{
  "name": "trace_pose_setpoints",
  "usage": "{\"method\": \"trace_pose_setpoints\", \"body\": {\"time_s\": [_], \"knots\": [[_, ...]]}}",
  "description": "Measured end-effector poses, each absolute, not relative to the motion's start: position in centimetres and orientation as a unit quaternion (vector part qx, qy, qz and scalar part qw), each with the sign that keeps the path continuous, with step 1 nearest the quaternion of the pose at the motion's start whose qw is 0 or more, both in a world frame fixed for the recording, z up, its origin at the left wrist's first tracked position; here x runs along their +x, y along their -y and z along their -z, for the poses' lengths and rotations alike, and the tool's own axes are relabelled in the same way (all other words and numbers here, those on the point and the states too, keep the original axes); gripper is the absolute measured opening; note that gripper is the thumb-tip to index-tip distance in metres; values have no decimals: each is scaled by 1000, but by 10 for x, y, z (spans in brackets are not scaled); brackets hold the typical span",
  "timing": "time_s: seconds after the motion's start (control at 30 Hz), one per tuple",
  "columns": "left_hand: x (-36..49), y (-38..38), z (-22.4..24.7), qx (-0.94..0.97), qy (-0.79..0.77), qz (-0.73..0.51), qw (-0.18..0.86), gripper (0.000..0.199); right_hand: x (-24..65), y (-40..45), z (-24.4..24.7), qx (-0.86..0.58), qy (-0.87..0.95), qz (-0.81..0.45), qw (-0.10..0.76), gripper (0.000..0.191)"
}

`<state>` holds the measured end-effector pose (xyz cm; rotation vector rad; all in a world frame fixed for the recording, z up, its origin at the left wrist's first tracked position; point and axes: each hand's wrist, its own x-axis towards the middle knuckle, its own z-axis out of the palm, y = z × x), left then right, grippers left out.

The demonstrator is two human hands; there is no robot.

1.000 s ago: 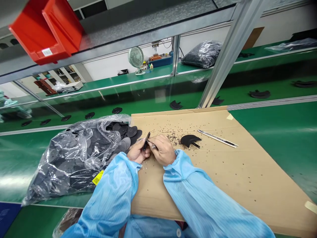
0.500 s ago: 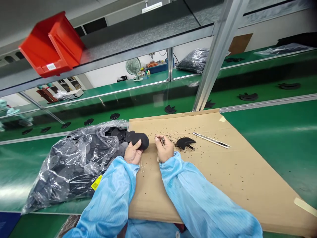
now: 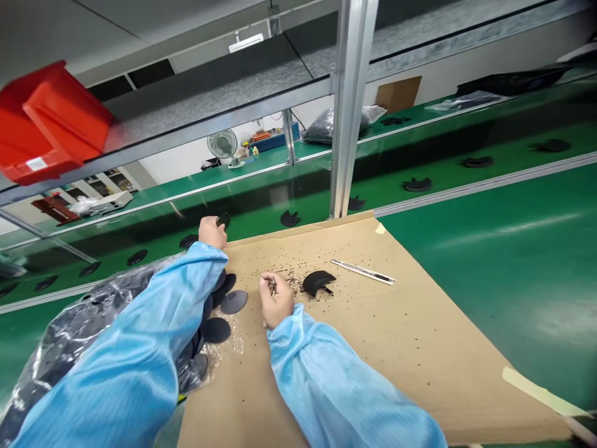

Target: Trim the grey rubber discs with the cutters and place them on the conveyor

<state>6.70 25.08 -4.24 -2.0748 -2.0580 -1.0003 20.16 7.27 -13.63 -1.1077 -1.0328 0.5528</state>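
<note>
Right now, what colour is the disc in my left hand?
The disc is black; head view.

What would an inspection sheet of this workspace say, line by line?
Surface: cardboard sheet on a green bench, pale tape at a corner
Job's things: dark discs at the mouth of a clear plastic bag; curved black piece on the sheet
Clutter: scattered dark specks; slim white-and-black tool
Left hand: holds a dark piece above the green strip
Right hand: closed around a small shiny object, identity unclear
Cables: thin dark line behind, perhaps a cable
Surroundings: red bin on a shelf, fan behind
</note>
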Motion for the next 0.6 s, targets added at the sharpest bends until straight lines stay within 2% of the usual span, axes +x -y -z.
{"method": "trace_pose_setpoints", "body": {"time_s": [0.1, 0.17, 0.27, 0.33, 0.5, 0.6], "knots": [[93, -281, 45, -681, 676, 275, 52, 55, 201, -72, 135, -504, 435, -248, 704, 18], [124, -293, 52, -699, 675, 235, 30, 61, 201, -73, 135, -509, 400, -253, 719, 18], [180, -305, 66, -739, 641, 199, -55, 55, 202, -76, 137, -518, 343, -279, 733, 21], [216, -309, 78, -734, 641, 194, -113, 58, 203, -79, 139, -522, 316, -294, 736, 22], [272, -319, 107, -708, 659, 202, -153, 60, 211, -85, 147, -536, 290, -300, 734, 20], [281, -317, 112, -709, 645, 237, -156, 49, 215, -90, 152, -539, 263, -304, 740, 20]]}}
